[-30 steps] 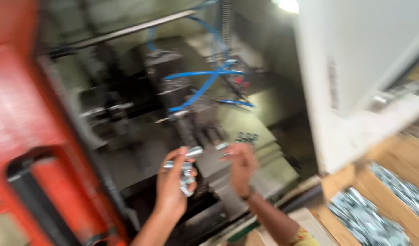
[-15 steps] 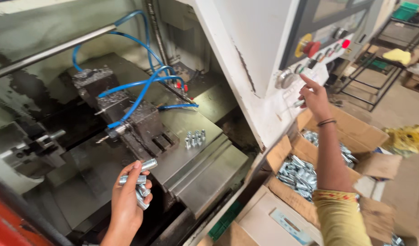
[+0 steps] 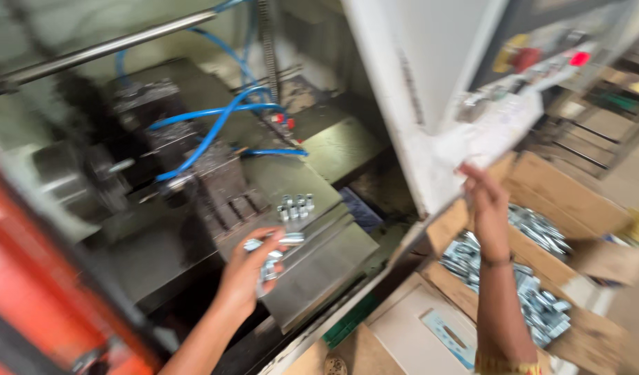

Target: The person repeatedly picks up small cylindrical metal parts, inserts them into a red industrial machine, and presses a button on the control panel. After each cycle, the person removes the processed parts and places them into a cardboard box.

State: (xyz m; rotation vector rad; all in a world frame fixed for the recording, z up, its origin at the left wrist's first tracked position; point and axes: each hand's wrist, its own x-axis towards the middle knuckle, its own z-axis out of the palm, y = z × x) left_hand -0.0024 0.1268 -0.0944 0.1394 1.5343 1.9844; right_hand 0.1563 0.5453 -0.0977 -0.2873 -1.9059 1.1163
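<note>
A handful of small metal fittings (image 3: 269,258) is held in the left hand (image 3: 253,274), fingers curled around them, a few pieces poking out above the fingertips, over the grey machine bed (image 3: 319,267). More fittings (image 3: 295,206) are stood on the bed just beyond. The right hand (image 3: 487,208) is raised at the control panel (image 3: 500,132); finger state blurred, cannot be told. Cardboard box (image 3: 576,201) of parts sits below.

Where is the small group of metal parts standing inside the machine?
In the head view, the metal parts stand on the grey machine bed, left of centre, just above the left hand and below the blue hoses.
</note>
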